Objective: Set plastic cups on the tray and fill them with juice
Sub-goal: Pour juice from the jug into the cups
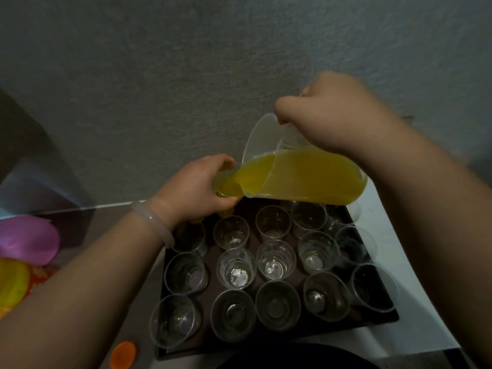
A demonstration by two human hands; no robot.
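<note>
Empty cups [277, 306] fill tray [292, 334]; left hand [194, 187] fingers [229, 200] grip raised cup [226, 188]; right hand [338, 115] fingers [287, 109] grip tilted juice jug [306, 177].

Prob. a home, kitchen or dining corner; can't tell which. Plain grey textured wall [159, 75], white worktop [386, 235] against it. Dark tray [372, 322] of clear plastic cups [275, 259] on it, juice jug [306, 177] over tray's far edge. Pink plastic item [26, 238] & yellow plastic item [10, 280] off the worktop's left edge: household stuff.
</note>
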